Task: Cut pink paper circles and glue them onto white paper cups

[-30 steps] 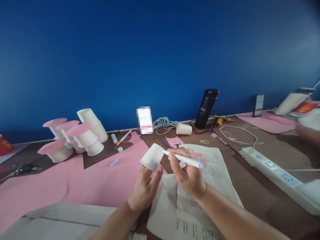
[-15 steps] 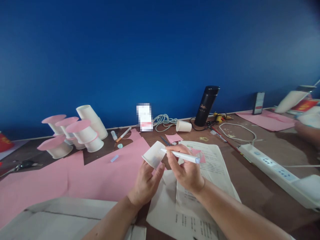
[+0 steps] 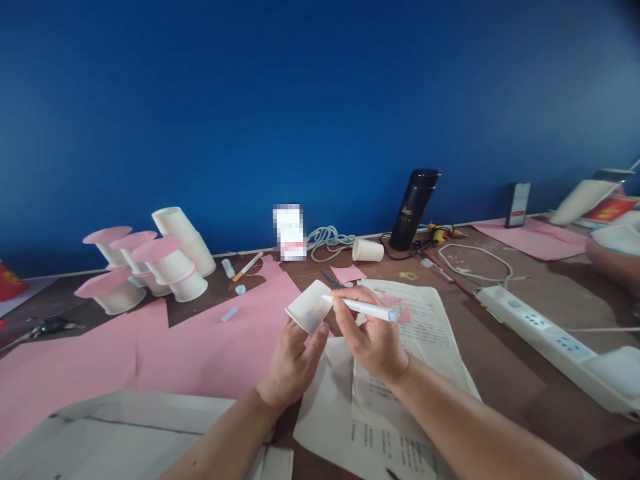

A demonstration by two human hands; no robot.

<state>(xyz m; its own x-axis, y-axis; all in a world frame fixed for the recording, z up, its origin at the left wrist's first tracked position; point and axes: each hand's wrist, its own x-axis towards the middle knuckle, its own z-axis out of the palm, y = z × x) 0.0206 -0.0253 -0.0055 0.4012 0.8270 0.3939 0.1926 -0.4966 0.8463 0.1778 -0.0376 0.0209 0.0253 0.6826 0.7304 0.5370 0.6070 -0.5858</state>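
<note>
A white paper cup [image 3: 309, 308] lies tilted in my left hand [image 3: 290, 363], whose fingers go behind it and whose thumb rests near its lower edge. My right hand [image 3: 373, 337] is closed around a white marker pen [image 3: 365, 307]. The pen's tip is at the cup's side; whether it touches the surface I cannot tell. Beneath both hands lie printed sheets [image 3: 420, 313]. Pink paper [image 3: 215, 353] spreads out to the left of the cup.
At left stand several white cups joined by pink discs [image 3: 157, 249], beside a taller cup stack [image 3: 183, 237]. Another cup [image 3: 368, 251] lies on its side near a black thermos [image 3: 415, 210]. A power strip [image 3: 555, 340] is at right, with another person's hand [image 3: 613, 263] beyond.
Hardly anything differs. The cup and both hands keep almost the same place, with the pen still at the cup's side; the whole view has shifted very slightly.
</note>
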